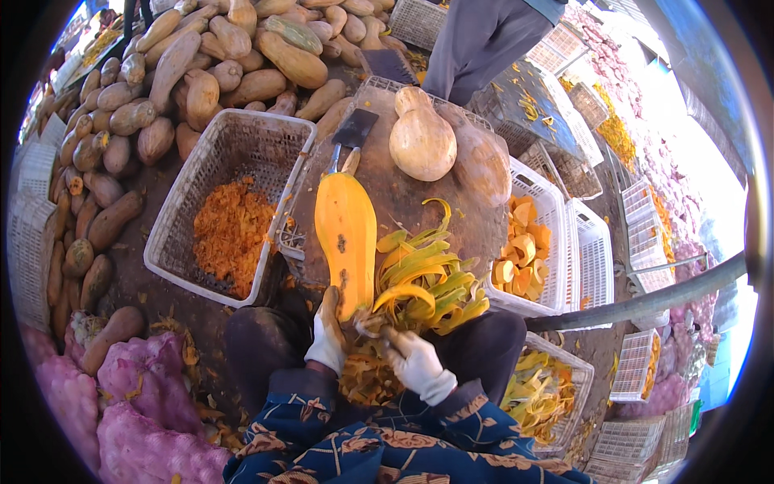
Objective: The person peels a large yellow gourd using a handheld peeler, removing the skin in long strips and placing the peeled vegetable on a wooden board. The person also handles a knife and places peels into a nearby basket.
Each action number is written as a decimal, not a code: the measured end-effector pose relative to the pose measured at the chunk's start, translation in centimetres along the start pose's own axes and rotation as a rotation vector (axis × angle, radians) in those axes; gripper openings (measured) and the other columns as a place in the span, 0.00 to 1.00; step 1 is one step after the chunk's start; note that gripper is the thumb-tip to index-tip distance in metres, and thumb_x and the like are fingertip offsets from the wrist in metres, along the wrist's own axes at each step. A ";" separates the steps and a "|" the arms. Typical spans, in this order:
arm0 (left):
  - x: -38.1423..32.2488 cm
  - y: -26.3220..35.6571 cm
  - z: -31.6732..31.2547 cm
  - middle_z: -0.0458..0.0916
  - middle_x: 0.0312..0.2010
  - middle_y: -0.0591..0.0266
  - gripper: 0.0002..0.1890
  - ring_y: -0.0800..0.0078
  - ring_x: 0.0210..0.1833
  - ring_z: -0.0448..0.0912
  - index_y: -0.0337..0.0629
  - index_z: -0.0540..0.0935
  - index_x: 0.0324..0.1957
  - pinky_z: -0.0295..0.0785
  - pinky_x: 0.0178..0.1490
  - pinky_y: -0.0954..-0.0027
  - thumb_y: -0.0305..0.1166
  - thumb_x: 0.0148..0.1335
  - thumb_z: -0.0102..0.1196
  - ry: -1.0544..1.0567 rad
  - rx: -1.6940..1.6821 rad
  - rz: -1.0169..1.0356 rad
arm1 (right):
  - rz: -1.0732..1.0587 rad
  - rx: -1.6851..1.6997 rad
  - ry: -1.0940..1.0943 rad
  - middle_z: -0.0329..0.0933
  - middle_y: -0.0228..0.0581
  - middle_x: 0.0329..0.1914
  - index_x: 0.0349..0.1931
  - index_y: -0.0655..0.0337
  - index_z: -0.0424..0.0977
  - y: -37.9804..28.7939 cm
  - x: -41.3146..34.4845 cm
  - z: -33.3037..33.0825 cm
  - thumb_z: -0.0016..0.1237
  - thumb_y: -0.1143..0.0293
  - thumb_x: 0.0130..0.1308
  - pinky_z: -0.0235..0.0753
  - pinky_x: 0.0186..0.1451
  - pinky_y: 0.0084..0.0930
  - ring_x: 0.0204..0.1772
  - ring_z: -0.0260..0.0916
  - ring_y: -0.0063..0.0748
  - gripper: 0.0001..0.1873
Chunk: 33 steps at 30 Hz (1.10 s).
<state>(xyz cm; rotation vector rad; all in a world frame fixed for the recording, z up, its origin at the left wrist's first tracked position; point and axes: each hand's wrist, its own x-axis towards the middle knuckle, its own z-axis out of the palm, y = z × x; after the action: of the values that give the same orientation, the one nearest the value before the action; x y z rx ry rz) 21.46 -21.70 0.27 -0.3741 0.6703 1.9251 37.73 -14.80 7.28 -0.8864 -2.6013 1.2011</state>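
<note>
A long peeled orange squash point(346, 236) lies on the work board point(296, 181), its near end towards me. My left hand point(329, 333), in a soiled white glove, holds that near end from the left. My right hand point(414, 363), also gloved, is closed on a small peeling tool point(370, 323), blurred, beside the same end. Curled green and yellow peelings point(432, 284) are heaped right of the squash. Beyond its far end rests a cleaver with a dark blade point(355, 127). Two unpeeled squashes, one pale point(422, 136) and one dusty point(481, 157), sit at the board's back right.
Left stands a crate point(158, 224) of orange pulp; right, a white crate point(559, 242) of cut squash pieces. A crate of peelings point(580, 393) is at lower right. Whole squashes point(254, 88) are piled behind, pink mesh sacks point(151, 387) lie lower left, and another person point(478, 48) stands beyond the board.
</note>
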 end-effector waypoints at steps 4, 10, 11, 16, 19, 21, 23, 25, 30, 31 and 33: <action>0.8 0.0 -0.4 0.77 0.54 0.54 0.29 0.54 0.52 0.78 0.45 0.71 0.62 0.75 0.55 0.47 0.56 0.71 0.40 -0.060 -0.102 -0.016 | -0.121 0.042 0.120 0.75 0.45 0.32 0.53 0.66 0.75 -0.8 0.0 -1.3 0.49 0.75 0.66 0.74 0.39 0.25 0.34 0.76 0.36 0.16; 0.5 0.3 -0.4 0.79 0.52 0.55 0.32 0.53 0.52 0.79 0.47 0.72 0.61 0.76 0.53 0.49 0.60 0.68 0.41 0.003 -0.024 -0.056 | -0.154 0.041 0.275 0.77 0.52 0.31 0.54 0.63 0.74 0.9 12.0 -4.5 0.47 0.71 0.66 0.74 0.39 0.31 0.35 0.77 0.43 0.17; 0.4 0.3 -0.3 0.79 0.53 0.55 0.32 0.53 0.52 0.78 0.47 0.72 0.61 0.75 0.53 0.48 0.61 0.68 0.41 0.021 -0.029 -0.066 | -0.091 0.037 0.221 0.79 0.55 0.36 0.54 0.64 0.74 1.0 14.4 -4.7 0.47 0.69 0.67 0.75 0.43 0.32 0.40 0.79 0.46 0.17; 0.4 0.3 -0.2 0.79 0.51 0.53 0.34 0.50 0.51 0.79 0.46 0.72 0.61 0.74 0.54 0.46 0.62 0.67 0.41 0.107 -0.035 -0.062 | -0.057 0.116 0.152 0.80 0.58 0.42 0.52 0.63 0.76 0.5 22.6 -4.3 0.49 0.65 0.67 0.76 0.49 0.36 0.46 0.78 0.56 0.16; 0.4 0.3 -0.6 0.79 0.52 0.52 0.34 0.49 0.51 0.79 0.46 0.72 0.61 0.74 0.53 0.47 0.63 0.67 0.40 0.087 -0.042 -0.054 | -0.017 0.044 0.057 0.79 0.57 0.48 0.55 0.64 0.75 0.2 25.7 -4.4 0.47 0.59 0.69 0.74 0.55 0.33 0.51 0.77 0.51 0.21; 0.5 0.3 -0.8 0.79 0.51 0.52 0.34 0.49 0.51 0.79 0.45 0.72 0.61 0.75 0.52 0.47 0.62 0.67 0.38 0.084 -0.051 -0.070 | -0.021 0.060 -0.003 0.79 0.55 0.51 0.55 0.64 0.75 0.0 27.1 -4.4 0.46 0.59 0.69 0.72 0.57 0.33 0.55 0.76 0.49 0.21; 0.4 0.2 -0.9 0.79 0.51 0.52 0.34 0.49 0.50 0.79 0.45 0.72 0.61 0.75 0.51 0.46 0.62 0.68 0.38 0.070 -0.048 -0.060 | -0.028 0.050 -0.058 0.79 0.53 0.52 0.56 0.64 0.74 0.0 28.0 -4.4 0.46 0.60 0.69 0.72 0.58 0.32 0.56 0.75 0.48 0.21; 0.4 0.2 -0.8 0.80 0.51 0.53 0.34 0.49 0.50 0.79 0.45 0.72 0.61 0.76 0.51 0.46 0.62 0.68 0.38 0.093 -0.090 -0.045 | -0.016 0.124 -0.119 0.79 0.53 0.51 0.56 0.64 0.74 0.3 28.1 -4.3 0.47 0.60 0.70 0.72 0.57 0.31 0.54 0.76 0.45 0.21; 0.3 0.6 -0.6 0.80 0.51 0.54 0.32 0.50 0.49 0.80 0.45 0.72 0.61 0.77 0.49 0.46 0.61 0.68 0.39 0.147 -0.085 -0.090 | 0.036 0.210 -0.026 0.82 0.47 0.39 0.57 0.65 0.73 1.6 24.6 -2.6 0.48 0.62 0.72 0.76 0.44 0.25 0.38 0.75 0.29 0.20; 0.3 0.6 -0.6 0.80 0.50 0.54 0.32 0.50 0.49 0.80 0.45 0.72 0.61 0.77 0.49 0.46 0.60 0.69 0.39 0.147 -0.101 -0.100 | -0.017 0.141 0.030 0.80 0.38 0.33 0.57 0.65 0.73 1.8 23.7 -2.1 0.47 0.65 0.72 0.74 0.37 0.23 0.33 0.72 0.24 0.19; 0.0 0.7 -0.7 0.80 0.51 0.54 0.32 0.50 0.50 0.80 0.45 0.72 0.61 0.76 0.50 0.45 0.60 0.69 0.39 0.120 -0.108 -0.112 | -0.119 0.102 0.134 0.76 0.35 0.28 0.57 0.65 0.73 2.2 21.6 -1.2 0.47 0.67 0.71 0.72 0.35 0.22 0.31 0.69 0.22 0.18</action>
<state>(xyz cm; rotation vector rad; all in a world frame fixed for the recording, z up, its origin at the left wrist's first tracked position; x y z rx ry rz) 20.83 -22.32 -0.11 -0.5870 0.6113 1.8477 21.58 -0.67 4.05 -0.7543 -2.4272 1.1878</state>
